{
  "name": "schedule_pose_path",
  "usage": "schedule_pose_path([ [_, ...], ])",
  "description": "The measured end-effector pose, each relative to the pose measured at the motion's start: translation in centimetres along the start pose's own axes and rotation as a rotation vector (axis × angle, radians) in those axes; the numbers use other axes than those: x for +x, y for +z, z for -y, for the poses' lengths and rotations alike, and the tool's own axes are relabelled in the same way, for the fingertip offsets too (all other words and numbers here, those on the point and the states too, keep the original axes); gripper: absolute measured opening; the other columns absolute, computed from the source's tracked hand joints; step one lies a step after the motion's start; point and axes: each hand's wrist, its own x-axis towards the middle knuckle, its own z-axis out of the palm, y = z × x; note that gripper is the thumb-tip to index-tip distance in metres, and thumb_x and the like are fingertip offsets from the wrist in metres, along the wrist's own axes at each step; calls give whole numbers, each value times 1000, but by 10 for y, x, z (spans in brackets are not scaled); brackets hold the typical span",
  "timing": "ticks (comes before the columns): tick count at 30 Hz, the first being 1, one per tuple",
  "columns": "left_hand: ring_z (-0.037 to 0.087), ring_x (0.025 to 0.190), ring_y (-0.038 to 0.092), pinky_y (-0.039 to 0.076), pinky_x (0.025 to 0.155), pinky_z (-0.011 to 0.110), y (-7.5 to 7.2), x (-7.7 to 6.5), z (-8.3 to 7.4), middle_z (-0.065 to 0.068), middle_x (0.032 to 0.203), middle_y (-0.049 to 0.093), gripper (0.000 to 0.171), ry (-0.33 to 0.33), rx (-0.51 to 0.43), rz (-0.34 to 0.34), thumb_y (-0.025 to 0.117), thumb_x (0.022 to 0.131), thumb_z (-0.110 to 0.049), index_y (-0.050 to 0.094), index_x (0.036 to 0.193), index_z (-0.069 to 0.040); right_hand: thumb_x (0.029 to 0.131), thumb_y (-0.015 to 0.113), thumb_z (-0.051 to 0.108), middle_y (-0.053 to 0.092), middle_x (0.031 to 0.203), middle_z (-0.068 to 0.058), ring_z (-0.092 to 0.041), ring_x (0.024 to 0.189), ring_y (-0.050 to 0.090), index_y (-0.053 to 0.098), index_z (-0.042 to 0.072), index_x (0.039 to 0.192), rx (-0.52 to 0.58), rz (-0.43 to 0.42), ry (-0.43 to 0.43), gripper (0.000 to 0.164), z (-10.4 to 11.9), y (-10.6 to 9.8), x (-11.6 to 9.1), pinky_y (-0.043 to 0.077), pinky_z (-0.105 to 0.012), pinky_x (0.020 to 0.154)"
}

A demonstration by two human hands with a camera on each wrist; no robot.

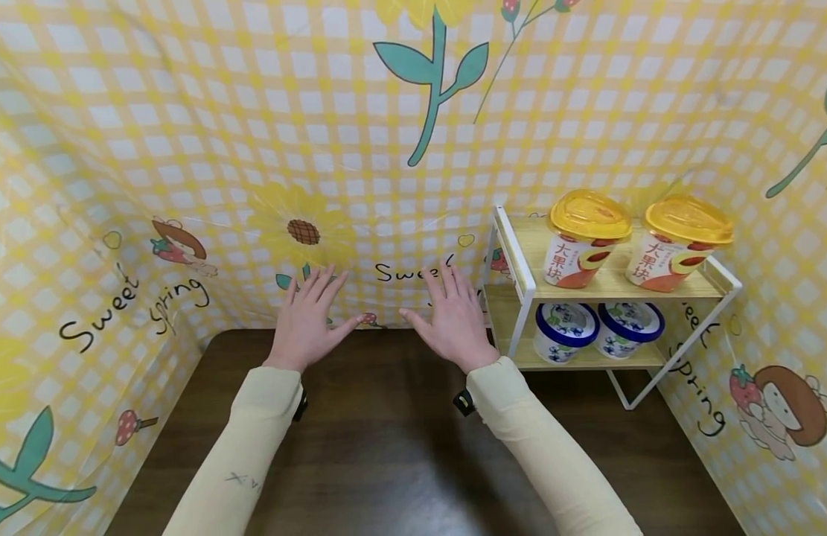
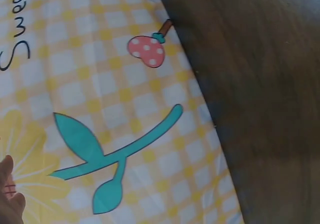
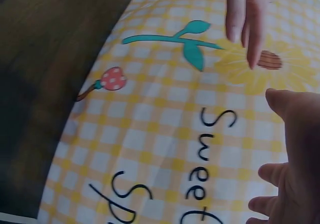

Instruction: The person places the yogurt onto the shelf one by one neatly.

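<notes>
My left hand [image 1: 306, 324] is held out over the far part of the dark wooden table [image 1: 380, 461], fingers spread and nothing in it. To its right my right hand [image 1: 455, 320] is held out the same way, palm down and bare, just left of a two-tier rack [image 1: 516, 257]. In the right wrist view the right hand [image 3: 302, 154] appears at the right edge, with the left hand [image 3: 247, 21] beyond it at the top. Only a few fingertips [image 2: 7, 169] show at the left edge of the left wrist view.
Two cups with yellow lids, a left one [image 1: 583, 249] and a right one [image 1: 674, 253], stand on the rack's upper shelf. Below sit two blue-lidded tubs [image 1: 564, 335]. A yellow checked cloth [image 1: 400, 193] walls the table at the back and both sides.
</notes>
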Motion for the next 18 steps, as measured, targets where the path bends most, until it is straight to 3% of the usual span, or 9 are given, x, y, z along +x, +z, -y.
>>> schedule_pose_path([
  [9,36,150,23,10,118,64,15,-7,0,9,166,26,90,-30,-1,25,56,92,-72,28,163,-23,92,50,76,21,166,-16,-38,152,15,34,21,161,-61,27,10,90,-11,26,3,19,-57,119],
  [15,39,151,16,8,115,69,23,-18,3,8,168,21,95,-72,-31,69,57,89,-75,24,164,-25,85,38,89,14,169,-11,-37,153,5,24,33,163,-69,72,27,98,-15,41,2,12,-61,118],
  [18,39,152,11,1,114,71,27,-23,6,8,168,18,99,-98,-40,95,52,87,-81,21,164,-29,81,34,94,10,170,-8,-37,154,-1,19,38,163,-61,111,49,101,-17,45,-1,8,-65,117],
])
